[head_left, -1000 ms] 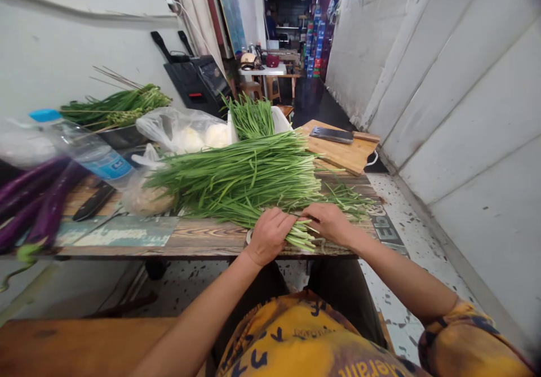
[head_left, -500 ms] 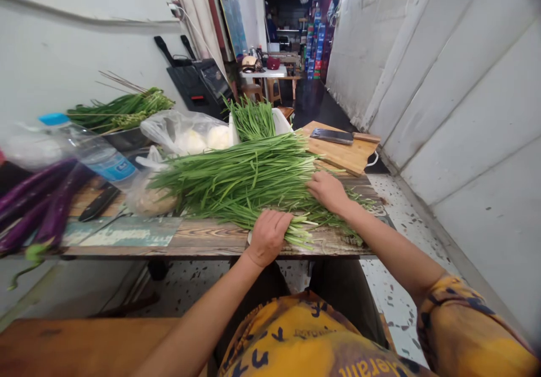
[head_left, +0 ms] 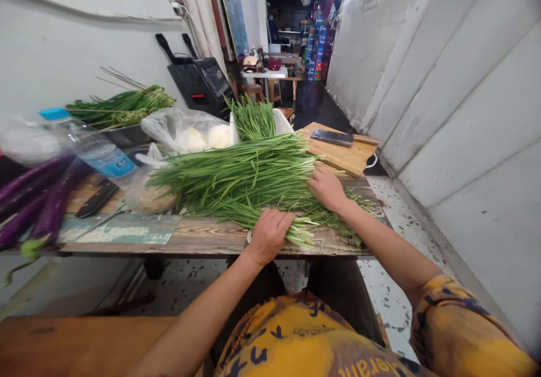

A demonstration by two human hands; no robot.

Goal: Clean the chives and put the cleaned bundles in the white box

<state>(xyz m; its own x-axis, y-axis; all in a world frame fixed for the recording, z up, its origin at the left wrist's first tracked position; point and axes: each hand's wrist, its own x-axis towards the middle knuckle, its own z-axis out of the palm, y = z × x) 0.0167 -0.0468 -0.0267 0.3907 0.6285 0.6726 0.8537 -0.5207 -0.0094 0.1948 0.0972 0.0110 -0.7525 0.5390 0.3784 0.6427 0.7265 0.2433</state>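
Note:
A large pile of garlic chives (head_left: pixel 249 168) lies across the table, leaves to the left and pale stem ends to the right. My left hand (head_left: pixel 271 233) is closed around a smaller bunch of chives (head_left: pixel 302 231) at the front edge, its cut ends sticking out to the right. At the pale ends of the big pile, my right hand (head_left: pixel 327 188) has its fingers bent in and pressed together on some stems. Its fingertips are partly hidden among them. Loose trimmings (head_left: pixel 359 202) lie beside and under the right wrist.
On the left are eggplants (head_left: pixel 54 202), a water bottle (head_left: pixel 107 160), a black-handled knife (head_left: pixel 98 198) and plastic bags (head_left: pixel 181 126). Behind the pile stands a white container (head_left: pixel 281 120) of chives. A cutting board (head_left: pixel 338 154) with a cleaver (head_left: pixel 332 137) lies at the back right.
The view has shifted slightly. Both hands stay almost where they were, the left still around its bunch and the right at the stem ends.

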